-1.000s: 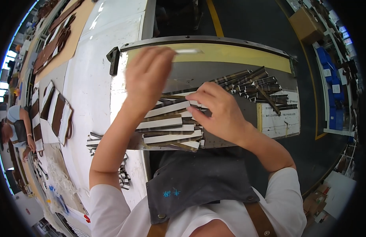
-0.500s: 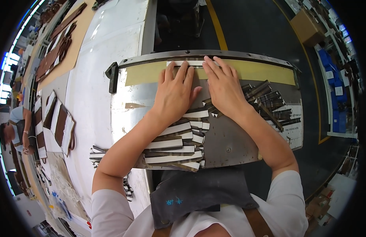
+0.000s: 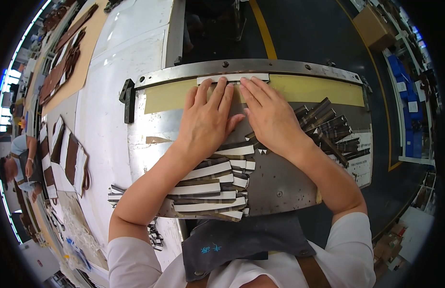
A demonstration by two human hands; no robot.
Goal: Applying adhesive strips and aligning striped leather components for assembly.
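A narrow white strip (image 3: 235, 77) lies along the far edge of a yellow band (image 3: 318, 91), close against a long metal bar (image 3: 184, 71). My left hand (image 3: 206, 117) lies flat with its fingers stretched, the tips at the strip's near edge and the thumb apart. Beside it, my right hand (image 3: 273, 115) also lies flat, its fingertips on the strip's right part. Neither hand grips anything. Dark strips (image 3: 328, 125) lie heaped beyond my right wrist on the grey metal plate (image 3: 280, 177). Stacked white and dark strips (image 3: 208, 187) lie by my left forearm.
A black block (image 3: 129, 102) stands at the bar's left end. Left of the plate runs a white table (image 3: 102, 125), with brown and white pieces (image 3: 68, 153) beyond it. A co-worker (image 3: 23, 158) is at far left. Blue bins (image 3: 413, 105) and a cardboard box (image 3: 374, 26) stand at right.
My right fingertips have drawn back slightly from the bar and moved left. More of the white strip shows, and the metal bar now looks broader and brighter. My left hand still lies flat.
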